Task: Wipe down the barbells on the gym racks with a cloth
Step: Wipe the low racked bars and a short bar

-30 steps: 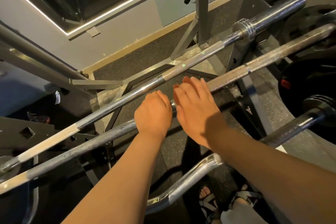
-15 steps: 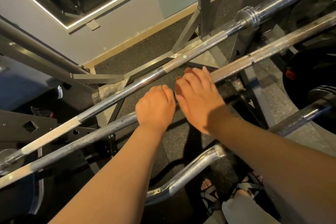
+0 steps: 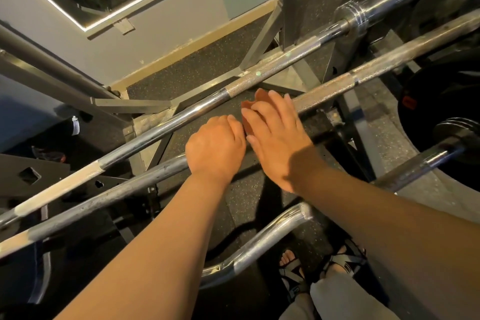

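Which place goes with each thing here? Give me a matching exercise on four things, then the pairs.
Things:
1. cloth
2. left hand
3. curl bar
4. weight plate

Places:
A. lowest, nearest the sandalled feet
B. far right, black
C. under the right hand's fingers, on the middle bar
D. wrapped over the middle bar, just left of the cloth

Pairs: 1-C, 2-D, 3-A, 4-B

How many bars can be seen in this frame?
3: a far straight barbell, a middle barbell under both hands, and a curl bar nearest. Others may lie out of view.
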### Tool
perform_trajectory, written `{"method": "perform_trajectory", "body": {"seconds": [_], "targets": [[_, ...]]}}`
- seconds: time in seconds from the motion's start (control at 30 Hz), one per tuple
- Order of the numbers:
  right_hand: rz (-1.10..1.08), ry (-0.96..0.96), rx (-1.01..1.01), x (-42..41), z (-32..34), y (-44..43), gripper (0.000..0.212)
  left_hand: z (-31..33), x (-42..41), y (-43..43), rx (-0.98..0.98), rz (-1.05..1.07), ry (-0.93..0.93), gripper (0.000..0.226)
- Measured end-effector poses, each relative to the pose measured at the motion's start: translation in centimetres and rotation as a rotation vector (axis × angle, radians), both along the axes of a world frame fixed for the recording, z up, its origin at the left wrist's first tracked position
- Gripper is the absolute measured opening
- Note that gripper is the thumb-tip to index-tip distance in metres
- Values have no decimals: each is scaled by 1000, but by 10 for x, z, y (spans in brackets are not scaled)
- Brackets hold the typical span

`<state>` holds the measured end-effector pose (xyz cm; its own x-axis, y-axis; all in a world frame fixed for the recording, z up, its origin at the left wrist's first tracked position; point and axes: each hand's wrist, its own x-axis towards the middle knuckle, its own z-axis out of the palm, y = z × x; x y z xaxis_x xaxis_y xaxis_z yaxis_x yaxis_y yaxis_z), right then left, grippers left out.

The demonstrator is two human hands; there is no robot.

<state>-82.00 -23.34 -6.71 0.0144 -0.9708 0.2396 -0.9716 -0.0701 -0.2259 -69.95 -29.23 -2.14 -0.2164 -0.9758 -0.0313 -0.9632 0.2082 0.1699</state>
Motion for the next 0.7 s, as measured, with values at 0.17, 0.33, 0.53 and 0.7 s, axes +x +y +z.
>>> {"method": "perform_trajectory", "body": {"seconds": [0.17,0.33,0.53,0.7], "targets": [[-36,-23,-27,-74,8,6,41,-1,3,-3,38,9,2,44],[-449,-345,-126,-41,19,7,40,-1,0,-1,19,20,21,45],[-154,-70,18,-28,13,-4,42,-1,1,-1,52,13,30,44],[-156,-105,-106,-114,15,8,33,-1,3,-2,67,-42,13,39]]}}
